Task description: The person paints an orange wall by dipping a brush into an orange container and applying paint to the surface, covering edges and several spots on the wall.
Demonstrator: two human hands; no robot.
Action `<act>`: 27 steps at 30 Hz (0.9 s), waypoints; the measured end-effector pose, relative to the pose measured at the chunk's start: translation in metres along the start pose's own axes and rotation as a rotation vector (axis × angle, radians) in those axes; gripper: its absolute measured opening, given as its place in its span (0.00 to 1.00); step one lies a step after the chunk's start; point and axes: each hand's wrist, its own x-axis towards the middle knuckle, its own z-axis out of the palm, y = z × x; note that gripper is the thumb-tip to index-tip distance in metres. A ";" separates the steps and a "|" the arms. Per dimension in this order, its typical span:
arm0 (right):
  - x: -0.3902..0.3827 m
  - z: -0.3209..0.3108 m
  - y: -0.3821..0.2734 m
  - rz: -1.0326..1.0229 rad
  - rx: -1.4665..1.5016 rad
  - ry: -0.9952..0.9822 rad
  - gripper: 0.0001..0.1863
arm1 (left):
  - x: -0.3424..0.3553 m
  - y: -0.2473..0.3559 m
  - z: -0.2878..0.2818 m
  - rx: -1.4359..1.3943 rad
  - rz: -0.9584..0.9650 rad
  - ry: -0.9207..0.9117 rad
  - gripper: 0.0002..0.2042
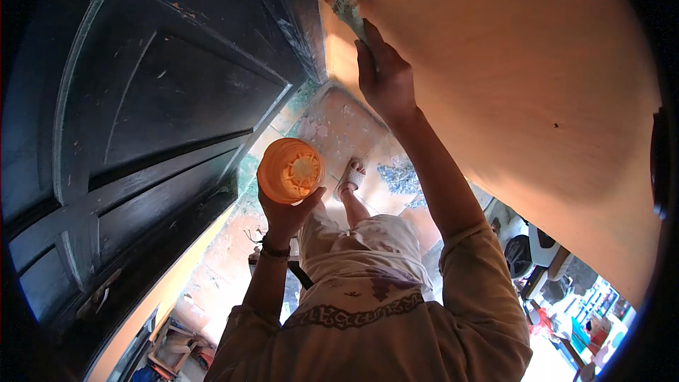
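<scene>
standing leftmost is a scuffed, panelled dark door (184, 92); the left hand (283, 216) curls its fingers around a round orange container (272, 173); a crusty-headed brush (346, 8) is at the smooth orange wall (523, 92), clasped by fingers of the right hand (390, 83).

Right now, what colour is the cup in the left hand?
Orange; the cup in the left hand shows best in the head view.

- Door (191, 92): dark, panelled, scuffed; left side.
- Wall (509, 85): orange; right side.
- Floor (336, 120): stained, worn surface between door and wall.
- Lighting: bright at lower right, around cluttered items (580, 332); upper door area dim.
</scene>
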 end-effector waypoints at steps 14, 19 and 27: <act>-0.058 -0.010 0.027 0.302 -0.289 -0.510 0.18 | -0.002 0.000 0.007 -0.051 -0.005 -0.035 0.41; -0.017 -0.010 0.016 0.268 -0.314 -0.552 0.16 | -0.004 0.001 0.002 -0.020 0.011 -0.047 0.41; 0.005 -0.001 0.000 0.157 -0.214 -0.322 0.12 | -0.007 0.007 -0.007 -0.055 -0.001 0.007 0.39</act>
